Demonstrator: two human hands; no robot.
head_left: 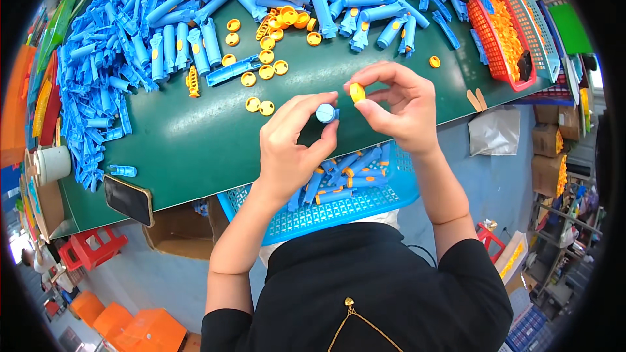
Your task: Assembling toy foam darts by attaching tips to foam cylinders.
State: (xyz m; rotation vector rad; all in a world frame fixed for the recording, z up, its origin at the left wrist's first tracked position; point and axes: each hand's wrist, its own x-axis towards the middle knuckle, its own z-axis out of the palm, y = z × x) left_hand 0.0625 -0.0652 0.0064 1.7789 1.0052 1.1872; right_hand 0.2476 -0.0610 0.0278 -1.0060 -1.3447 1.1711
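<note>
My left hand [293,140] is closed around a blue plastic tube [325,113], its round end turned up toward me. Between the thumb and fingers of my right hand [398,104] is a small round yellow cap [357,92], held just right of the tube and apart from it. Several more yellow caps [266,72] lie loose on the green table [195,130] beyond my hands. Below them, a blue basket [306,221] at my lap holds several blue tubes with orange parts [345,176].
Blue plastic parts [111,58] are heaped along the table's far and left sides. A red basket [479,23] of orange pieces stands at the far right. A phone [128,199] leans at the near left edge. Two wooden sticks [476,100] lie near the right edge.
</note>
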